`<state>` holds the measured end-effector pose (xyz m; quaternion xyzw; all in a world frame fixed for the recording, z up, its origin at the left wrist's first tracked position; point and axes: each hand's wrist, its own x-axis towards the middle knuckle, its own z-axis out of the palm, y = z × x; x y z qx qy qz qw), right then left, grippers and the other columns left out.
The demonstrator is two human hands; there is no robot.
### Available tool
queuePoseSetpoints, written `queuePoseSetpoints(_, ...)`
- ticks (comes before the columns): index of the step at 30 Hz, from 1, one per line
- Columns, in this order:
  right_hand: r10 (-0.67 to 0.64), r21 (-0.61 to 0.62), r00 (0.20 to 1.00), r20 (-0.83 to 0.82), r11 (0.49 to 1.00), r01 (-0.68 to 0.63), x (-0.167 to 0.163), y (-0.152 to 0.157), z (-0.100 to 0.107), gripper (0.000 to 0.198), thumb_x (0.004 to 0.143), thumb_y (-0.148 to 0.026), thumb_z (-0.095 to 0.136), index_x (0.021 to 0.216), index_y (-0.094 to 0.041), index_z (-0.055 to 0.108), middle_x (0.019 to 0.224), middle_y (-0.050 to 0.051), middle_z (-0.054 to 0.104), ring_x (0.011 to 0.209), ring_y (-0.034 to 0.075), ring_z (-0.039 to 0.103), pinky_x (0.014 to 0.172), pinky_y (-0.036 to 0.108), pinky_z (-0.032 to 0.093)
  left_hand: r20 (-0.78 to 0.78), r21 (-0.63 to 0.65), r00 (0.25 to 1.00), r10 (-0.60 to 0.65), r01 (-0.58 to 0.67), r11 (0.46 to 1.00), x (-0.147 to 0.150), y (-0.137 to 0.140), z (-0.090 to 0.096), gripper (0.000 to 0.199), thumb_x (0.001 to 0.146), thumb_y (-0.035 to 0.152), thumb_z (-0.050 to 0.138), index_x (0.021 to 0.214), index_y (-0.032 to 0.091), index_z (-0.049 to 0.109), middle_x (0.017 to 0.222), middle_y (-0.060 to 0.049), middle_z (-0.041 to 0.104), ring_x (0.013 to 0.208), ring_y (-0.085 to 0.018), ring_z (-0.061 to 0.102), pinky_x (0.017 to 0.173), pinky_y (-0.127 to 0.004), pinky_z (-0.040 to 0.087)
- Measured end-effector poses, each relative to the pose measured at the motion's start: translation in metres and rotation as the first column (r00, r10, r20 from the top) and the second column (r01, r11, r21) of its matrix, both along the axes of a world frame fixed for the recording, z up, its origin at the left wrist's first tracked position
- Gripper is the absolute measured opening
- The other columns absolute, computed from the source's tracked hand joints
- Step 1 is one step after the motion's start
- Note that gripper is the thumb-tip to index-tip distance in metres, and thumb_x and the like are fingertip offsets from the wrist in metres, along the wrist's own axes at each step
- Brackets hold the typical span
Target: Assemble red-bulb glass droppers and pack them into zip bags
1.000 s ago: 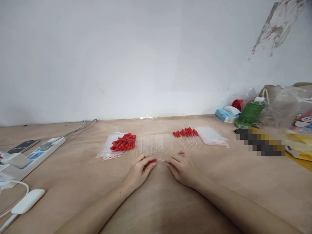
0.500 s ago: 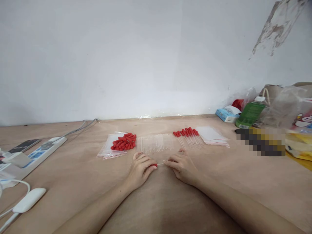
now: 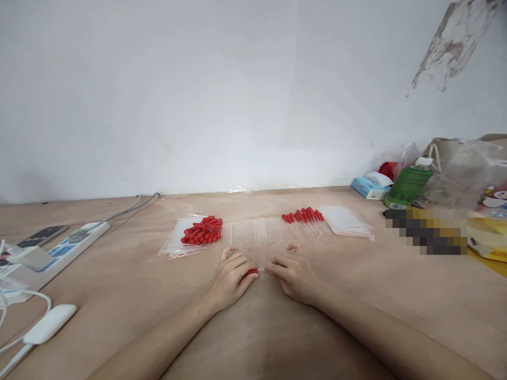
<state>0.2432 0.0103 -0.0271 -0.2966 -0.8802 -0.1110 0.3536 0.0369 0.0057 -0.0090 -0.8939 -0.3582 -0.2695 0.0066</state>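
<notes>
My left hand [image 3: 234,275] pinches a red rubber dropper bulb [image 3: 252,272] between thumb and fingers. A thin clear dropper tube [image 3: 261,270] runs from the bulb's mouth to the fingertips of my right hand [image 3: 292,275], which are closed on its other end. How deep the tube sits in the bulb I cannot tell. Beyond my left hand lies a pile of red bulbs [image 3: 202,230]. Loose clear tubes [image 3: 252,232] lie side by side in the middle. Past my right hand, several droppers [image 3: 309,219] with red bulbs on their tubes lie in a group.
Clear plastic bags [image 3: 171,240] lie under the bulb pile, with more bags [image 3: 348,221] at the right. A power strip [image 3: 73,250] with cables and a phone [image 3: 43,236] occupy the left. A tissue box [image 3: 370,187] and green bottle [image 3: 410,184] stand at the back right.
More of the red bulb shows at my left fingertips, and the bare stretch of tube between my hands looks shorter. Both hands keep nearly the same place.
</notes>
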Motion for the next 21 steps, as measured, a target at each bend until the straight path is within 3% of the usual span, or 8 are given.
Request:
queuePoseSetpoints(8,-0.033,-0.084,0.994,0.107,0.996,0.043,-0.003,-0.001,0.0,0.02,0.078,-0.012,0.045,0.086,-0.02,0.061,0.07,0.001,0.06,0.068,0.012,0.05,0.082,0.034,0.022,0.013,-0.052,1.0,0.014,-0.013,0.999,0.0,0.001,0.002,0.015,0.084,0.027,0.046,0.085,0.021,0.06,0.078,-0.001,0.063,0.079,-0.015,0.055,0.093,-0.041,0.028)
queuePoseSetpoints(10,-0.073,-0.109,0.987,0.144,0.99,0.089,-0.002,-0.005,0.006,0.017,0.079,-0.015,0.045,0.081,-0.019,0.061,0.069,0.002,0.061,0.068,0.013,0.052,0.082,0.034,0.024,0.04,-0.085,0.999,0.029,-0.025,0.996,-0.002,0.002,0.002,0.015,0.083,0.026,0.047,0.094,0.023,0.058,0.085,-0.002,0.063,0.084,-0.017,0.055,0.092,-0.041,0.03)
queuePoseSetpoints(13,-0.192,-0.194,0.969,0.157,0.956,0.221,0.005,-0.006,0.018,0.019,0.08,-0.017,0.044,0.074,-0.019,0.062,0.069,0.002,0.064,0.067,0.014,0.054,0.08,0.033,0.026,0.127,-0.158,0.987,0.097,-0.076,0.984,-0.007,0.005,-0.001,0.033,0.081,0.027,0.051,0.114,0.023,0.047,0.102,-0.005,0.06,0.095,-0.019,0.053,0.087,-0.038,0.037)
queuePoseSetpoints(15,-0.343,-0.295,0.93,0.129,0.882,0.367,0.016,0.001,0.028,0.021,0.08,-0.021,0.043,0.073,-0.02,0.063,0.069,0.002,0.065,0.064,0.014,0.055,0.076,0.031,0.028,0.179,-0.227,0.973,0.148,-0.106,0.968,-0.01,0.007,-0.002,0.042,0.079,0.027,0.052,0.12,0.022,0.041,0.104,-0.006,0.058,0.095,-0.019,0.053,0.082,-0.035,0.042)
queuePoseSetpoints(18,-0.606,-0.44,0.792,0.069,0.694,0.569,0.036,0.025,0.038,0.024,0.08,-0.03,0.044,0.07,-0.021,0.063,0.065,0.001,0.065,0.061,0.015,0.055,0.069,0.03,0.03,0.182,-0.281,0.969,0.166,-0.111,0.953,-0.012,0.008,-0.004,0.04,0.078,0.026,0.053,0.117,0.022,0.043,0.096,-0.005,0.059,0.089,-0.018,0.055,0.08,-0.035,0.043)
queuePoseSetpoints(21,-0.769,-0.488,0.634,0.075,0.526,0.696,0.051,0.055,0.041,0.026,0.077,-0.035,0.044,0.063,-0.021,0.061,0.067,0.001,0.065,0.068,0.018,0.057,0.072,0.032,0.029,0.165,-0.263,0.975,0.15,-0.103,0.959,-0.011,0.009,-0.004,0.034,0.078,0.025,0.053,0.111,0.022,0.048,0.092,-0.004,0.06,0.087,-0.018,0.055,0.081,-0.037,0.041)
